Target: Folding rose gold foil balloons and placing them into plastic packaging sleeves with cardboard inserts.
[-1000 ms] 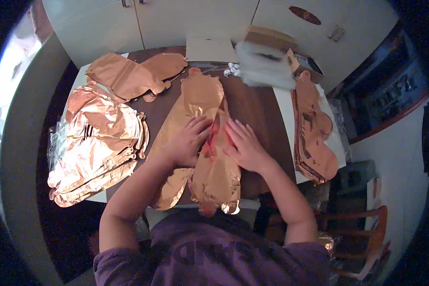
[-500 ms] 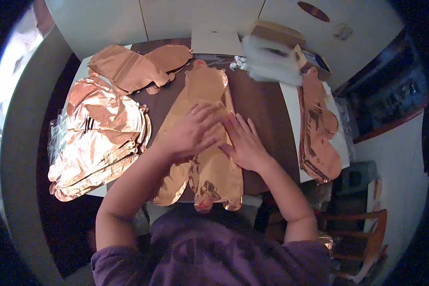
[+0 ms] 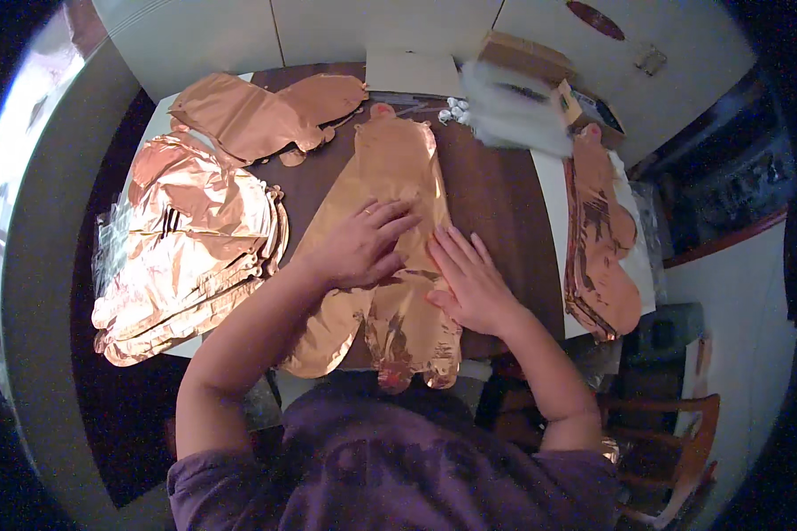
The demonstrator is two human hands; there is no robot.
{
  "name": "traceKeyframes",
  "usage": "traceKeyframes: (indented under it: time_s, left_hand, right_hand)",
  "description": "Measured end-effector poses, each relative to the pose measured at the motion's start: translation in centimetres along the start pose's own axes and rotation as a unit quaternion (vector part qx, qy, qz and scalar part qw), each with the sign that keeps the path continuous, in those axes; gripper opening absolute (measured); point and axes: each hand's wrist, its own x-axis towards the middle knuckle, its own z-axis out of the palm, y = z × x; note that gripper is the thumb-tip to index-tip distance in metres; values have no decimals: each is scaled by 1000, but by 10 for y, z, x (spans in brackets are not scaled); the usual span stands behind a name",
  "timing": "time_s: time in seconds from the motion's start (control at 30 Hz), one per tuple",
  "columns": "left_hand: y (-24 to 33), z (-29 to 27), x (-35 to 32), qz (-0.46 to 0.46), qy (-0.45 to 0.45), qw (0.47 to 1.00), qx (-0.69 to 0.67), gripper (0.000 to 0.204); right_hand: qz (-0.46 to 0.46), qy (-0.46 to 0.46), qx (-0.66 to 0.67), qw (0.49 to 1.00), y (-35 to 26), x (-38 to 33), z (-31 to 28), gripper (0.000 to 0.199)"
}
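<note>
Centrally on the worktop (image 3: 505,199), a copper foil (image 3: 397,164) is laid, its ends at twelve and six o'clock. Over its middle the left grip (image 3: 365,244) is held, fingers loosely spread; contact cannot be told. Its three o'clock edge is touched by the right grip (image 3: 475,281), laid flat, fingers extended.

Smooth, metallic-looking foil piece (image 3: 397,164) on a matt, wood-look tabletop (image 3: 505,203)
Toward the left edge, the foil stack (image 3: 205,221) is crinkled and mirror-bright; near the far right corner, matt cardboard box (image 3: 527,57) and hazy, plastic-looking wrapping (image 3: 509,108).
</note>
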Motion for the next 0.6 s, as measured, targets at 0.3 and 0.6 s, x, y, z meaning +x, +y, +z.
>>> traceKeyframes:
  time_s: [0.3,0.6]
  left_hand:
    - [-8,5,1,45,17,998,47,52]
    - [-2,3,0,17,16,999,38,54]
  right_hand:
    - [-6,-8,-50,999,-3,0,4,80]
    - [-2,-15,-62,998,-7,3,5,83]
